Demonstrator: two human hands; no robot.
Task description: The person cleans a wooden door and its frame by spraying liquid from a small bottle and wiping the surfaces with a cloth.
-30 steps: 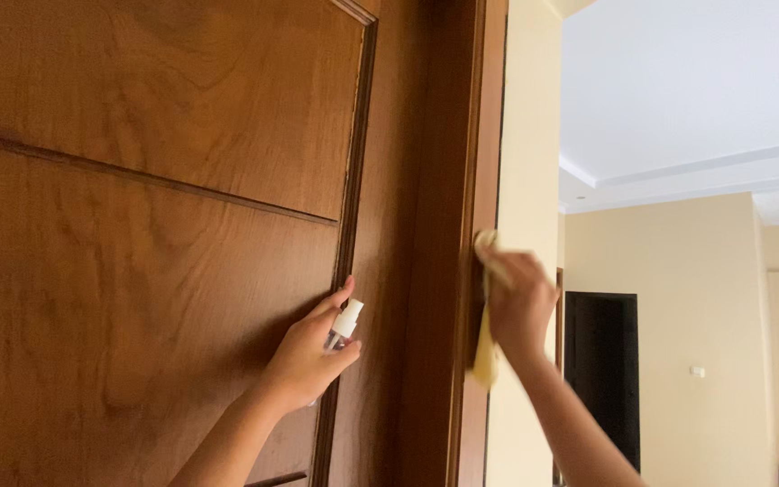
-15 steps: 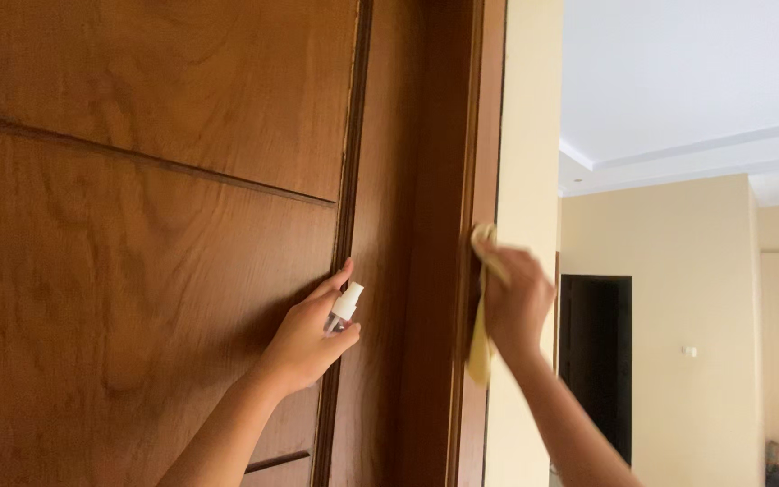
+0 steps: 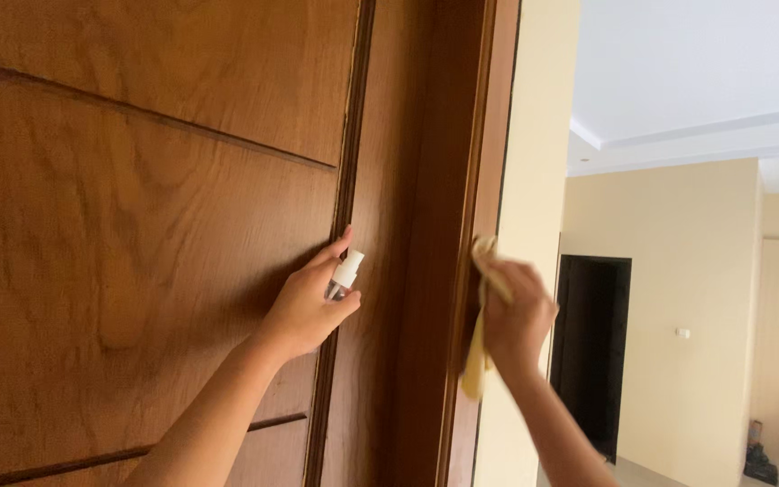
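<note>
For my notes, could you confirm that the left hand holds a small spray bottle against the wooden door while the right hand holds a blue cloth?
Not quite: in the head view, the cloth in the right hand is yellow. The left hand does hold a small spray bottle against the wooden door.

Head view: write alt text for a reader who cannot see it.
A right hand presses a yellow cloth against the edge of a brown wooden door. The left hand rests on the door's face, holding a small spray bottle.
</note>
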